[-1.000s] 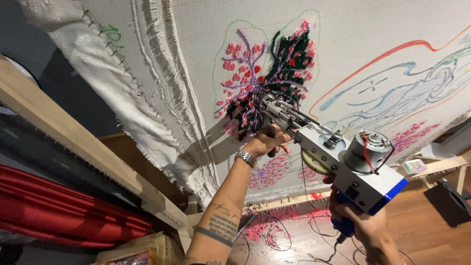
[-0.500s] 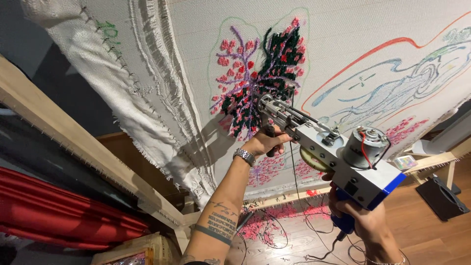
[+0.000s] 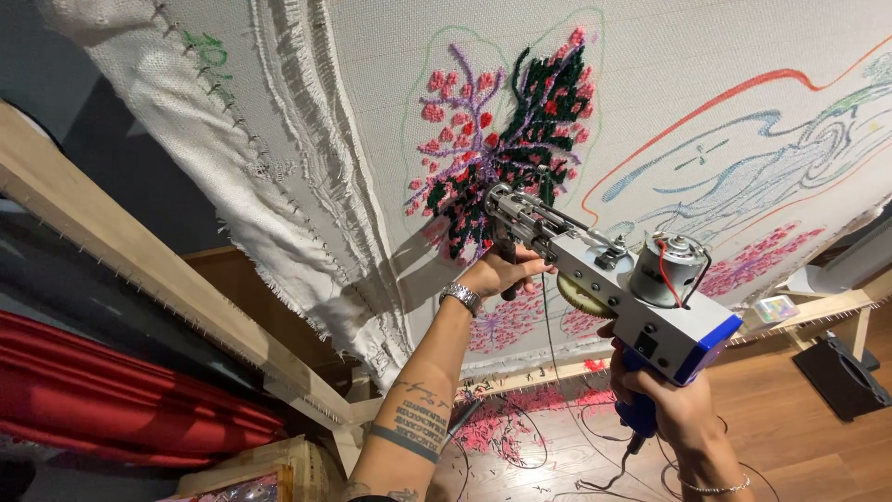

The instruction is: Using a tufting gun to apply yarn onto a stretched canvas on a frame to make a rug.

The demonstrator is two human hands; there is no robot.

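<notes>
Metal and blue plastic fill both fists: the fingers of the left hand (image 3: 506, 272) are curled tight around the short black front grip under the barrel of the silver tufting gun with a blue rear casing (image 3: 613, 297), thumb wrapped over the near side, while the fingers of the right hand (image 3: 664, 409) are closed around the blue pistol handle at the back, low in the view. A silver watch sits on the left wrist and a thin chain bracelet on the right

The gun is held up at a slant, its nose touching the white woven backing cloth (image 3: 706, 56) right at the lower edge of the tufted flower patch of dark green, red, pink and purple yarn (image 3: 506, 139). Its body is a grey metal block with bolts along the side, a yellowish toothed gear on the underside and a round silver motor with 1 red wire on top; a black cord hangs from the handle towards the floor

The patch itself is shaggy and raised, ringed by a thin green drawn outline. To its right the cloth carries drawn lines in red, blue and green, and smaller pink tufted areas lower down. The cloth is stretched and pinned on a pale wooden frame (image 3: 139, 270). Below lie pink yarn scraps on the brown wooden floor (image 3: 818, 455)
</notes>
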